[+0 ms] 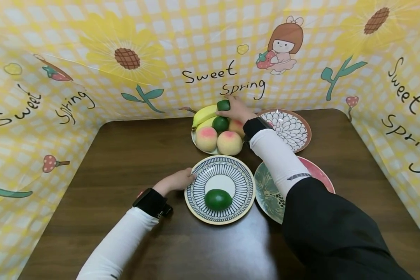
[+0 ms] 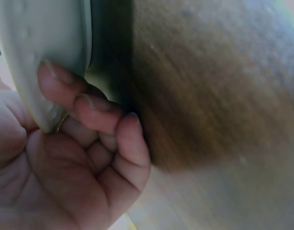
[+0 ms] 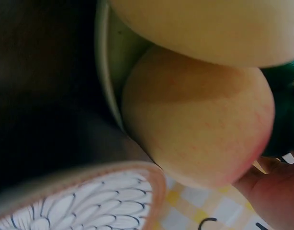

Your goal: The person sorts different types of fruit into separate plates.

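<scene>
My left hand point(image 1: 176, 181) grips the left rim of a blue-and-white patterned plate point(image 1: 243, 186), thumb on top. Its curled fingers point(image 2: 101, 112) show under the rim in the left wrist view. A dark green oval fruit point(image 1: 218, 200) lies on this plate. At the back, my right hand point(image 1: 237, 109) holds another green oval fruit point(image 1: 223, 105) above a fruit-laden plate point(image 1: 194, 140). On that plate are bananas point(image 1: 203, 116), a green fruit point(image 1: 220, 124) and several peaches point(image 1: 230, 143). One peach point(image 3: 199, 120) partly hides the right hand in the right wrist view.
A brown-rimmed plate with a petal pattern point(image 1: 290, 130) stands at the back right. Below it, a green-and-pink plate point(image 1: 267, 194) is partly covered by the right arm. A yellow checked cloth point(image 1: 196, 46) lines the back and sides of the brown table point(image 1: 133, 147).
</scene>
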`<state>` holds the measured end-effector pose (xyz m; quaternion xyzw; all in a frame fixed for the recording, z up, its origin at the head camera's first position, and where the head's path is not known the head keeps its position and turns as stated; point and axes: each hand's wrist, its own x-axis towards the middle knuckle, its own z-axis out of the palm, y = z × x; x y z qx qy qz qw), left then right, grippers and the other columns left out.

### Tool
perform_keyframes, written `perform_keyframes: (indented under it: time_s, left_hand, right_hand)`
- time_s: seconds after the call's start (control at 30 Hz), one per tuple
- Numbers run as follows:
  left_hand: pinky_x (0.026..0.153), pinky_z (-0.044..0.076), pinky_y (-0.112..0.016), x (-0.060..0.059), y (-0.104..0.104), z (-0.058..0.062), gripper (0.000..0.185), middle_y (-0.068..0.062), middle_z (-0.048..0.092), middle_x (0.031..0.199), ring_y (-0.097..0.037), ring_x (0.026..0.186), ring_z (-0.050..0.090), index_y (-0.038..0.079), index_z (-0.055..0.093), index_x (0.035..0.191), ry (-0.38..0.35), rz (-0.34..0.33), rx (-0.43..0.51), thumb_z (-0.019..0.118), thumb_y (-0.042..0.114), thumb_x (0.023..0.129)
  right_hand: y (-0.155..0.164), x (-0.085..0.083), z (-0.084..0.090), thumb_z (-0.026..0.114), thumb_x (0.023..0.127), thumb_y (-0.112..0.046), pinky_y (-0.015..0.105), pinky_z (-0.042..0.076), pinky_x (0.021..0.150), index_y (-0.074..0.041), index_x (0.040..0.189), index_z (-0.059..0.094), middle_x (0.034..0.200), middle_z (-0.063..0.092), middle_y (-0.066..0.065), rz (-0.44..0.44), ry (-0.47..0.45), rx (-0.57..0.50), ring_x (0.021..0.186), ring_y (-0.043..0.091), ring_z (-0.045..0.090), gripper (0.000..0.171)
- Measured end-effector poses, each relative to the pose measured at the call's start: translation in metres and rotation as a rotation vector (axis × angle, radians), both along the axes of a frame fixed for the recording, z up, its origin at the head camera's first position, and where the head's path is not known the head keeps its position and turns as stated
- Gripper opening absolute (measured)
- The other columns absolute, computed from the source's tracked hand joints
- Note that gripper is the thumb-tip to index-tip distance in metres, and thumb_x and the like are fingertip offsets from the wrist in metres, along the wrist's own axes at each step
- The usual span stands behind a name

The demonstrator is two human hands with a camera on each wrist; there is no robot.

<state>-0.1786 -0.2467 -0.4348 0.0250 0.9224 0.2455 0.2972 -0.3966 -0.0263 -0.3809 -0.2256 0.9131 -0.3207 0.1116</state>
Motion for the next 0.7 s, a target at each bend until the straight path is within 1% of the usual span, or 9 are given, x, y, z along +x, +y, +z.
perform_keyframes:
  time_s: [0.1, 0.2, 0.33, 0.47, 0.57, 0.67, 0.7]
  left_hand:
    - [0.089, 0.048, -0.039, 0.001, 0.001, 0.001, 0.038, -0.013, 0.057, 0.093, -0.027, 0.094, 0.060, -0.009, 0.047, 0.129, 0.011, -0.012, 0.001, 0.036, 0.023, 0.111]
    - [0.092, 0.048, -0.041, 0.001, 0.001, 0.002, 0.034, -0.013, 0.057, 0.095, -0.027, 0.097, 0.060, -0.007, 0.049, 0.123, 0.026, -0.023, -0.008, 0.037, 0.022, 0.111]
    - [0.095, 0.048, -0.043, 0.000, 0.003, 0.002, 0.033, -0.016, 0.059, 0.099, -0.030, 0.101, 0.060, -0.007, 0.050, 0.121, 0.035, -0.027, -0.014, 0.037, 0.022, 0.111]
    - [0.097, 0.048, -0.045, 0.000, 0.004, -0.001, 0.034, -0.018, 0.060, 0.102, -0.031, 0.103, 0.060, -0.007, 0.050, 0.122, 0.034, -0.023, -0.013, 0.037, 0.022, 0.111]
    - [0.107, 0.046, -0.048, 0.000, 0.004, -0.001, 0.043, -0.027, 0.061, 0.121, -0.035, 0.118, 0.059, -0.013, 0.045, 0.134, 0.030, -0.025, -0.022, 0.036, 0.023, 0.111]
    - [0.117, 0.040, -0.052, -0.001, 0.003, -0.001, 0.052, -0.032, 0.053, 0.140, -0.038, 0.133, 0.053, -0.016, 0.036, 0.145, 0.017, -0.018, -0.023, 0.034, 0.023, 0.111]
    - [0.118, 0.039, -0.052, -0.001, 0.002, -0.001, 0.054, -0.032, 0.051, 0.143, -0.038, 0.135, 0.051, -0.017, 0.034, 0.147, 0.013, -0.015, -0.023, 0.033, 0.023, 0.111]
  right_hand:
    - [-0.002, -0.002, -0.006, 0.066, 0.098, -0.040, 0.046, 0.032, 0.123, -0.008, 0.162, 0.024, 0.166, 0.024, 0.025, -0.014, -0.005, -0.015, 0.152, 0.038, 0.032, 0.083]
    - [-0.005, -0.004, -0.009, 0.066, 0.098, -0.036, 0.045, 0.034, 0.121, -0.007, 0.160, 0.028, 0.164, 0.031, 0.024, -0.013, 0.009, -0.042, 0.148, 0.038, 0.037, 0.079]
    - [-0.005, -0.003, -0.010, 0.066, 0.099, -0.033, 0.045, 0.038, 0.118, -0.005, 0.158, 0.032, 0.159, 0.040, 0.023, -0.021, 0.035, -0.077, 0.143, 0.037, 0.044, 0.074]
    - [-0.003, 0.000, -0.010, 0.067, 0.099, -0.029, 0.045, 0.039, 0.117, -0.005, 0.158, 0.034, 0.159, 0.041, 0.021, -0.050, 0.045, -0.131, 0.142, 0.036, 0.045, 0.072]
    - [-0.001, 0.002, -0.006, 0.068, 0.099, -0.027, 0.044, 0.039, 0.118, -0.006, 0.158, 0.033, 0.159, 0.041, 0.020, -0.063, 0.059, -0.170, 0.143, 0.035, 0.044, 0.072]
    - [-0.001, 0.003, 0.001, 0.068, 0.099, -0.027, 0.044, 0.038, 0.118, -0.006, 0.157, 0.034, 0.158, 0.043, 0.019, -0.054, 0.081, -0.175, 0.143, 0.034, 0.044, 0.071]
    - [-0.001, 0.003, 0.004, 0.068, 0.099, -0.028, 0.044, 0.039, 0.117, -0.005, 0.157, 0.035, 0.157, 0.043, 0.019, -0.049, 0.089, -0.173, 0.143, 0.034, 0.045, 0.070]
